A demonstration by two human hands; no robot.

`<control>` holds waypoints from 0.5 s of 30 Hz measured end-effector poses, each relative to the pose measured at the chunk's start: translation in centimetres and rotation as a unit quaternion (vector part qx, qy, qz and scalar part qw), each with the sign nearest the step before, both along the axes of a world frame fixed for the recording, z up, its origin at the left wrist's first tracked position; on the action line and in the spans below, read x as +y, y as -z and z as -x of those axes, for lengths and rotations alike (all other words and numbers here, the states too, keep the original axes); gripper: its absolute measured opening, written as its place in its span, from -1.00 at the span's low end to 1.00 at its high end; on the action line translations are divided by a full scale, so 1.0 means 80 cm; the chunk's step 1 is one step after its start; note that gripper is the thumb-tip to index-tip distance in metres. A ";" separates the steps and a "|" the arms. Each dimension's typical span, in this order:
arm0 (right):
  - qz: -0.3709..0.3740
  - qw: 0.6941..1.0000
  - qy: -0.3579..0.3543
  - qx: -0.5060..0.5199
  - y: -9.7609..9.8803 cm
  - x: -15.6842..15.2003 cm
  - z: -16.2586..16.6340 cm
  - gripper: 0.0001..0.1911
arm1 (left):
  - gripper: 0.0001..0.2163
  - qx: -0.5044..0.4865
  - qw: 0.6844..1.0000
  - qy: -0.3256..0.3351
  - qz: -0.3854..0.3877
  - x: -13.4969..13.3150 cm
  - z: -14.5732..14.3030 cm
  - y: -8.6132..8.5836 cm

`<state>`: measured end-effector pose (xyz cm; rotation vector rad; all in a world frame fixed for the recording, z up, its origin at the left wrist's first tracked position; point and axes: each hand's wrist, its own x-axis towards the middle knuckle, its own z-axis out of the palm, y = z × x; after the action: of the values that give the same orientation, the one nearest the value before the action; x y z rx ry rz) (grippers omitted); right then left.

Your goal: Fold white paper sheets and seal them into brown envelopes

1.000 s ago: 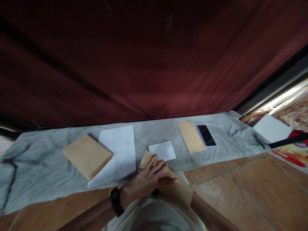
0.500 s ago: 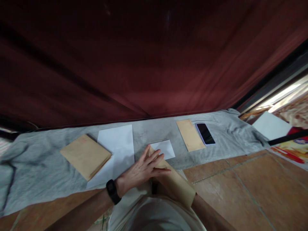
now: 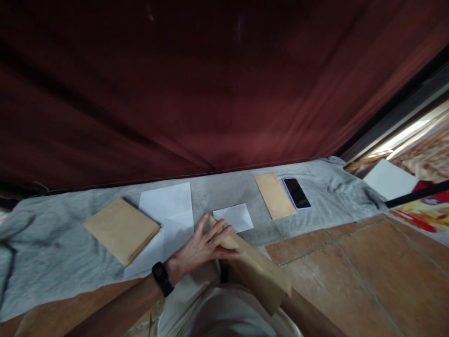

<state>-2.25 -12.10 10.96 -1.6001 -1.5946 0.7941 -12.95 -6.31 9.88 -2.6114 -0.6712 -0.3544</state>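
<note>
My left hand (image 3: 206, 243), with a black watch (image 3: 160, 276) on its wrist, lies spread over the upper end of a brown paper envelope (image 3: 261, 271). Its fingers are stretched apart on the paper. The envelope slants across my lap, its lower end down to the right. My right forearm (image 3: 305, 313) runs up to that end; the right hand is hidden, and whether it sits under or inside the envelope I cannot tell. Just beyond my left fingers, a small white paper (image 3: 234, 217) lies on the grey cloth (image 3: 224, 192).
To the left, a stack of brown envelopes (image 3: 121, 229) overlaps large white sheets (image 3: 170, 206). A single brown envelope (image 3: 275, 196) and a phone (image 3: 296, 193) lie to the right. Beyond the cloth hangs a dark red curtain (image 3: 217, 93); tiled floor (image 3: 329, 267) runs along the near side.
The envelope's lower end has tilted and shifted, with more of its edge showing. My left hand stays spread on the upper end. The whole view has moved slightly.
</note>
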 end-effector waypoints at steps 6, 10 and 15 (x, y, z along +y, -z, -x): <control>0.039 0.998 0.031 0.034 -0.014 -0.002 0.020 -0.25 | -0.18 -0.041 0.999 0.012 -0.016 -0.005 0.008 0.012; 0.033 0.998 -0.026 0.046 -0.021 0.006 0.006 -0.44 | -0.20 -0.044 0.999 0.002 0.000 -0.005 0.014 0.010; 0.025 0.998 -0.046 0.044 -0.025 0.017 -0.015 -0.57 | -0.26 -0.046 0.998 0.032 0.009 -0.011 0.021 -0.002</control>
<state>-1.06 -10.76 12.95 -1.5158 -1.6058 0.9471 -14.65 -7.22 10.00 -2.6512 -0.6244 -0.4919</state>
